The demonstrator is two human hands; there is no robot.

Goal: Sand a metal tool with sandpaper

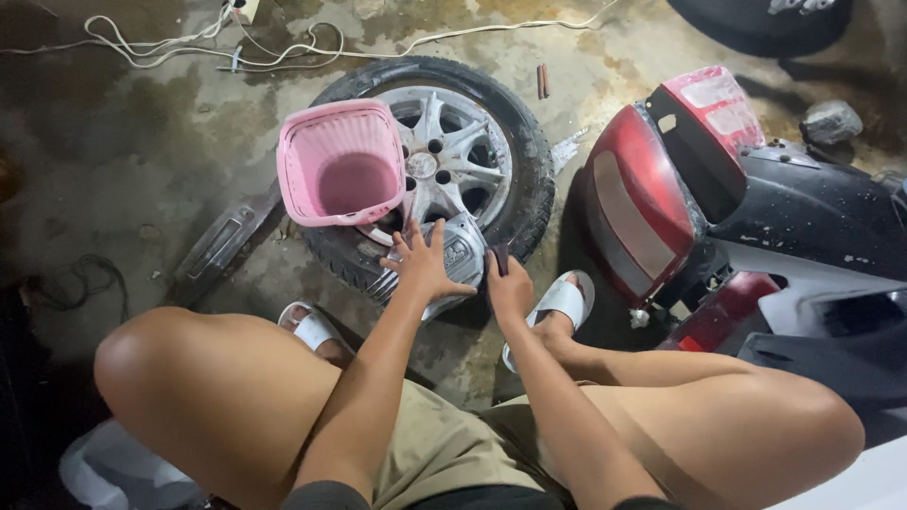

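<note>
khaki shorts [444,449], 2 white slide sandals [564,300]

A: What's under my hands?

B: Left hand [425,267] flat, fingers spread, on a silver metal cover [452,267] lying on the wheel [453,156]. Right hand [510,286] pinches a small dark piece [502,258] at the cover's edge.

A: Around it?

B: Pink basket [340,162] resting on the wheel's left side. Red scooter tail [652,194] just right. White cables [236,47] on the wet concrete floor [113,161] behind.
</note>
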